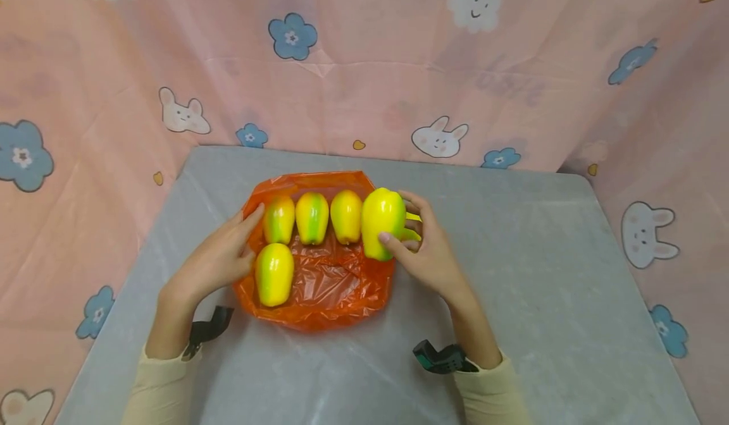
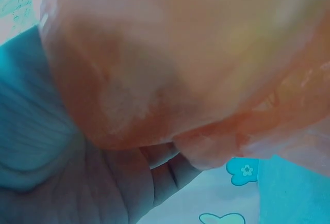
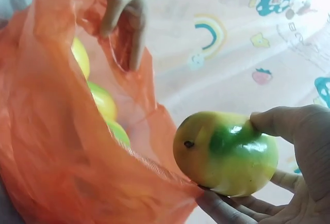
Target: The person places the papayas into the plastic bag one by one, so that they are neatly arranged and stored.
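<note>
An orange plastic bag [image 1: 333,292] lies with its mouth wide on the grey table. Several glossy yellow-green, papaya-shaped fruits [image 1: 312,218] are inside, most in a row along the far side, one [image 1: 275,274] nearer the left front. My left hand [image 1: 219,254] grips the bag's left rim; in the left wrist view the orange film [image 2: 129,95] covers much of the palm. My right hand [image 1: 427,248] holds another such fruit [image 1: 383,222] at the bag's right rim, thumb on one side and fingers on the other. The right wrist view shows this fruit's [image 3: 227,154] dark stem spot.
The grey tabletop [image 1: 547,286] extends to the right of the bag and in front of it. A pink printed curtain [image 1: 364,90] hangs behind and along both sides. Dark wrist-camera mounts [image 1: 441,357] sit on both forearms.
</note>
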A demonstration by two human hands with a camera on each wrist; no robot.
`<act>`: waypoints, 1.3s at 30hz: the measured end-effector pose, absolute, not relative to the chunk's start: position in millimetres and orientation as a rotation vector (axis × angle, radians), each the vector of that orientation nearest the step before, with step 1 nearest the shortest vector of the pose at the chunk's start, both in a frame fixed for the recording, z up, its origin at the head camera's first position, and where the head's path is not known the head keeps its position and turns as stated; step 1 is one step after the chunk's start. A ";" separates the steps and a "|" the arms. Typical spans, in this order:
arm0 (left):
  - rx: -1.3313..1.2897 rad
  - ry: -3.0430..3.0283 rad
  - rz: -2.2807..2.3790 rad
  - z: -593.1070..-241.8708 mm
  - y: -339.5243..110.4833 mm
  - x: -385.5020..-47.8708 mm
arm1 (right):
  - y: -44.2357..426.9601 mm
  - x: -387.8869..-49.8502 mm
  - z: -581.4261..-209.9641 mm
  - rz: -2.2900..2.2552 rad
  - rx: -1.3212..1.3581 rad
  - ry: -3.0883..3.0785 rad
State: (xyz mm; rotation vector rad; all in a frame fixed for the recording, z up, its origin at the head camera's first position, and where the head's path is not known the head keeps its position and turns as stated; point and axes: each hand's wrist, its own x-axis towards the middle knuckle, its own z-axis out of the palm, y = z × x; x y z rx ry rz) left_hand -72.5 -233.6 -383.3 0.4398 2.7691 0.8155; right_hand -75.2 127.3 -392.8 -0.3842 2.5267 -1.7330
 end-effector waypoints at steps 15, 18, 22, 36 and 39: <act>0.440 2.776 0.846 -376.6 -240.5 -70.6 | 69.5 -51.2 -389.8 -1.665 -0.525 2.620; 0.437 2.774 0.847 -375.9 -241.3 -71.4 | 60.7 -49.5 -393.7 -1.658 -0.511 2.574; 0.433 2.778 0.845 -378.3 -241.5 -70.8 | 51.1 -49.1 -403.3 -1.625 -0.471 2.521; 0.408 2.774 0.828 -379.2 -237.4 -70.3 | 29.9 -47.4 -430.8 -1.447 -0.357 2.474; 0.405 2.773 0.831 -379.6 -237.3 -69.8 | 28.3 -47.4 -435.4 -1.400 -0.358 2.482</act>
